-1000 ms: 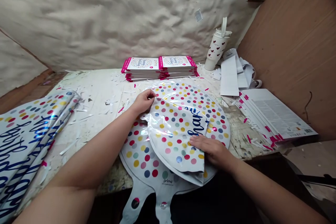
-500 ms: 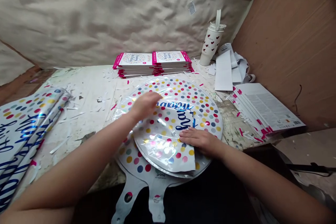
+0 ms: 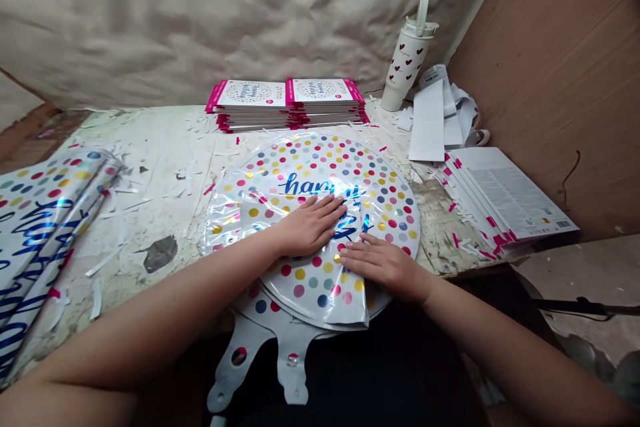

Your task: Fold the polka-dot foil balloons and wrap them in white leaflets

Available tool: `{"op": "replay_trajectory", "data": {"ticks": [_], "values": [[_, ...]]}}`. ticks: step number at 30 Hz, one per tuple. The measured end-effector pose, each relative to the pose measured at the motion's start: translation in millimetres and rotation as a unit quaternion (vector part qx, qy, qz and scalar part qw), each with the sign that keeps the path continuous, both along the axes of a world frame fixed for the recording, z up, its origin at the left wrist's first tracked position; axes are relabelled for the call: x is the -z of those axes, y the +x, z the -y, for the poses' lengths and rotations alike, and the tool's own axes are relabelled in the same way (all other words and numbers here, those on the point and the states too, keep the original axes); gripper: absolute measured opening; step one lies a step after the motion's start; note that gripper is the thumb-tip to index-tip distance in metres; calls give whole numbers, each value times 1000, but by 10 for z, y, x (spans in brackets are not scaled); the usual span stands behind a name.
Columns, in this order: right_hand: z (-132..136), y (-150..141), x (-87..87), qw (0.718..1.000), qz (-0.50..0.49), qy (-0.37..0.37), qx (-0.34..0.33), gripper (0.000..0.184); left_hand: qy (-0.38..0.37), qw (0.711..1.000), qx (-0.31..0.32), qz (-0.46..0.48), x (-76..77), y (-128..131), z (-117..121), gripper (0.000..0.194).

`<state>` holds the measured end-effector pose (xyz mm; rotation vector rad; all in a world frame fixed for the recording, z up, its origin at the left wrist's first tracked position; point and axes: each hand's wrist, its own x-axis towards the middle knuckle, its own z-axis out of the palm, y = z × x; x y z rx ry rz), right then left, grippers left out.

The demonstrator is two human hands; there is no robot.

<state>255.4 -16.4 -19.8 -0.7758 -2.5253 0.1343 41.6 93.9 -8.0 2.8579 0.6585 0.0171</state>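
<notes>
A round foil balloon (image 3: pixel 320 303), white with coloured dots and blue lettering, lies partly folded under my two hands. My left hand (image 3: pixel 313 223) rests flat on the folded foil, fingers stretched out toward the right. Lower and to the right, my right hand (image 3: pixel 383 263) presses the folded flap near its right edge, its fingers extended. Beneath the folded one, another flat dotted balloon (image 3: pixel 390 190) shows its "happy" lettering. Two pale balloon tails (image 3: pixel 293 370) hang over the table's front edge.
Flat pink-and-white packets (image 3: pixel 253 93) stand in two stacks at the back. Beside them is a tumbler with hearts (image 3: pixel 405 67). White paper pieces (image 3: pixel 430 123) and a packet pile (image 3: pixel 515 193) lie right; folded dotted foil (image 3: pixel 40 213) lies left. Scraps litter the worktable (image 3: pixel 150 193).
My left hand, which was curled at the fold's upper edge, has come down flat onto the foil. More of the "happy" lettering shows. My right hand stays on the flap.
</notes>
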Motion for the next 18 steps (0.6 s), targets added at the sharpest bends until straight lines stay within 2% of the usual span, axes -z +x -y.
{"op": "replay_trajectory", "data": {"ticks": [4,7,9,11,12,14,16,17,18], "values": [[39,17,-24,995,-52,-87,-14,30,2,998,-64,-15,23,90,119,57],[-37,37,-84,971,-73,-203,105,26,-12,997,-73,-28,10,-27,124,57],[-156,28,-158,932,-83,-283,210,31,-18,997,-64,-39,-5,-298,68,53],[-313,-13,-243,882,-97,-361,287,37,-14,995,-87,-54,-28,-683,-9,50],[-397,-45,-282,854,-99,-401,316,38,-12,992,-109,-67,-49,-879,-42,52],[-555,-119,-342,803,-93,-469,356,36,-6,974,-206,-90,-118,-1179,-55,54],[-686,-185,-369,769,-74,-509,378,33,29,944,-320,-70,-210,-1259,47,56],[-738,-209,-372,763,-64,-516,383,32,51,932,-357,-45,-251,-1208,146,56],[-778,-225,-371,763,-54,-516,386,31,79,928,-365,-14,-280,-1107,272,56]]}}
